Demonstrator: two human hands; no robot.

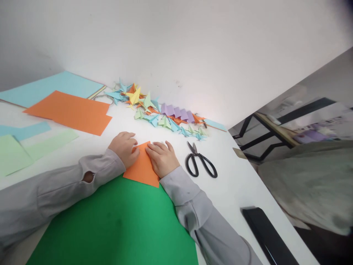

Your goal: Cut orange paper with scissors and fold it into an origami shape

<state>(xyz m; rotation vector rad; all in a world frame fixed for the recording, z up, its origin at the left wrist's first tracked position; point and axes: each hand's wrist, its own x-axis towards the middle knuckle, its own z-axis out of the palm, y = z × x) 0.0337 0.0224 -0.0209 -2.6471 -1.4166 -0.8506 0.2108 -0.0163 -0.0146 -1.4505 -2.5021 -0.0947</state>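
A small square of orange paper (pixel 143 167) lies at the top edge of a large green sheet (pixel 121 224), overlapping it. My left hand (pixel 124 149) is closed at the paper's left edge, its fingers curled and the thumb side touching the paper. My right hand (pixel 163 158) grips the right edge near the upper corner, fingertips pressed on the paper. Its thumb is hidden. Just right of that hand lies a pair of scissors (pixel 194 156) with black handles, blades slightly apart and pointing away from me.
Folded paper stars and pieces (pixel 165 114) in several colours lie along the wall. Larger orange sheets (pixel 77 112), a light blue sheet (pixel 55 88) and pale green paper (pixel 12 154) are at left. A black oblong object (pixel 267 235) rests near the table's right edge.
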